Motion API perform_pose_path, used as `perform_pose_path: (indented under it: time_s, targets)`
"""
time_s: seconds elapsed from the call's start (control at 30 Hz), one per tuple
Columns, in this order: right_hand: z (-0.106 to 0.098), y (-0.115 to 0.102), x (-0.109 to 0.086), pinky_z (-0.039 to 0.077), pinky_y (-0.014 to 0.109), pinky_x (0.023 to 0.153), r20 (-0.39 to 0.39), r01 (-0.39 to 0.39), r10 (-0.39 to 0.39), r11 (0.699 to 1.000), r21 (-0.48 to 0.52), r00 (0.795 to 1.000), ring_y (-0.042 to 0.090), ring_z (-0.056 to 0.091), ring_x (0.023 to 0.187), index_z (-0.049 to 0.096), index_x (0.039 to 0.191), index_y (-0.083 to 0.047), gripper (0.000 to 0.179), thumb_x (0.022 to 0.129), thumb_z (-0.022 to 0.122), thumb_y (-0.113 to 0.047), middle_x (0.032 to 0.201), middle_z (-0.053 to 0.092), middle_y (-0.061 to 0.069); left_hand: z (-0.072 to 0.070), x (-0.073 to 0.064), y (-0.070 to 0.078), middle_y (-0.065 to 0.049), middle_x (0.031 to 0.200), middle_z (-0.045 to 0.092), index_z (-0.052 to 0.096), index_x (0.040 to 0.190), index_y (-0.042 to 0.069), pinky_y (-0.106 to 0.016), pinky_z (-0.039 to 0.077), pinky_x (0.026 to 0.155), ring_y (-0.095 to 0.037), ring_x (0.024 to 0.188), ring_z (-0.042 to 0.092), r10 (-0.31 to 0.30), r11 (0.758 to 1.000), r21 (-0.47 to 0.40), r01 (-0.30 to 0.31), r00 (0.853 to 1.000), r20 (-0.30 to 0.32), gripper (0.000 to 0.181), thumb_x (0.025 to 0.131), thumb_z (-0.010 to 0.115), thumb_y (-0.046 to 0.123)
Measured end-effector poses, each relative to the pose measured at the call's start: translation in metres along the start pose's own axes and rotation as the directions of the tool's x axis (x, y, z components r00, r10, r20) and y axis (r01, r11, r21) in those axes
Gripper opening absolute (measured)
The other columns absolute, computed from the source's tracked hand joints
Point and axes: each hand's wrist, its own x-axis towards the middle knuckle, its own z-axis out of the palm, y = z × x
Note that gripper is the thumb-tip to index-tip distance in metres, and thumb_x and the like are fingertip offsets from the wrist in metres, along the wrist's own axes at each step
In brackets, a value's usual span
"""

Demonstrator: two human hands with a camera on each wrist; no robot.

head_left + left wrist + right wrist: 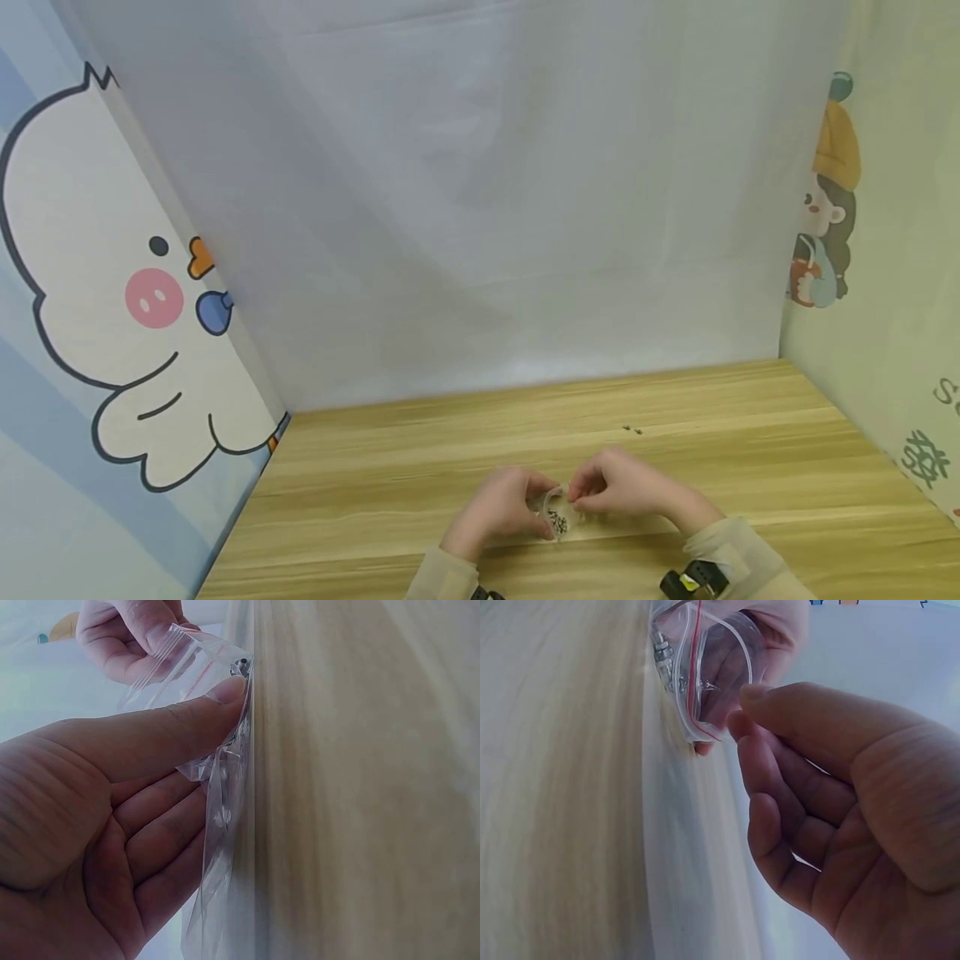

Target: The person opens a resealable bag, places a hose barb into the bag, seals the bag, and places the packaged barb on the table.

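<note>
A small clear zip bag (pixel 721 656) with a red line along its mouth holds several small metal screws (pixel 557 522). My left hand (pixel 508 504) grips the bag low over the table, its thumb (pixel 176 735) pressed along the plastic by the screws. From the other side my right hand (pixel 626 487) reaches the bag's mouth. Its thumb and forefinger (pixel 802 712) pinch together at the plastic rim, while the other fingers stay loosely curled. The mouth gapes in a rounded loop in the right wrist view. Whether anything small sits between the right fingertips is hidden.
Two tiny dark pieces (pixel 632 430) lie on the wood-grain table (pixel 375 467) beyond the right hand. A pale curtain (pixel 487 208) hangs behind the table. Printed side panels stand at left (pixel 112 333) and right (pixel 892 350).
</note>
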Motion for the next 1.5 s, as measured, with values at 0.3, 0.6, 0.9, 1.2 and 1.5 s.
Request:
perform_pose_path:
  time_s: [0.3,0.6,0.9,1.2,1.5]
  targets:
    - [-0.001,-0.001,-0.001,0.060,0.026,0.067,0.000,0.001,-0.001,1.000,0.020,1.000,0.005,0.068,0.073,0.080,0.094,-0.009,0.006,0.092,0.079,-0.004,0.083,0.076,-0.006,0.000,-0.002,0.000,0.008,0.114,0.080,0.082,0.120,0.015,-0.031,0.052,0.094,-0.001,0.097,0.065,-0.002,1.000,-0.014,0.002,1.000,0.000,0.058,0.066,0.101,0.012]
    - [-0.005,0.001,-0.002,0.060,0.026,0.073,-0.007,-0.012,0.012,1.000,-0.021,1.000,0.005,0.069,0.078,0.081,0.096,-0.007,0.006,0.091,0.079,-0.005,0.086,0.075,-0.011,0.000,-0.002,0.001,0.008,0.113,0.080,0.082,0.120,0.015,-0.030,0.052,0.093,-0.001,0.095,0.064,0.006,1.000,-0.026,-0.006,1.000,-0.001,0.057,0.066,0.100,0.012]
    - [-0.009,0.003,-0.005,0.059,0.027,0.075,-0.024,-0.038,0.037,0.999,-0.028,0.999,0.006,0.069,0.080,0.081,0.096,-0.010,0.005,0.092,0.080,-0.008,0.087,0.075,-0.010,-0.001,-0.002,0.003,0.008,0.113,0.080,0.082,0.120,0.015,-0.028,0.052,0.092,0.000,0.094,0.064,0.012,1.000,-0.016,-0.012,1.000,-0.005,0.058,0.065,0.100,0.011]
    - [-0.033,0.027,-0.016,0.058,0.027,0.075,-0.124,-0.106,0.107,0.994,0.013,0.987,0.011,0.070,0.083,0.080,0.101,-0.005,0.008,0.095,0.080,-0.009,0.093,0.078,0.000,-0.001,-0.005,0.004,0.007,0.116,0.079,0.081,0.122,0.015,-0.028,0.052,0.096,-0.002,0.100,0.065,-0.009,1.000,0.012,0.010,1.000,-0.016,0.060,0.065,0.101,0.012]
    - [-0.060,0.057,-0.031,0.054,0.027,0.071,-0.300,-0.226,0.216,0.974,0.003,0.929,0.015,0.066,0.087,0.078,0.109,-0.001,0.017,0.095,0.079,-0.011,0.102,0.077,0.005,-0.001,-0.005,0.003,0.004,0.119,0.079,0.080,0.124,0.014,-0.032,0.053,0.099,-0.005,0.101,0.066,-0.019,1.000,-0.005,0.019,1.000,-0.008,0.061,0.066,0.101,0.013]
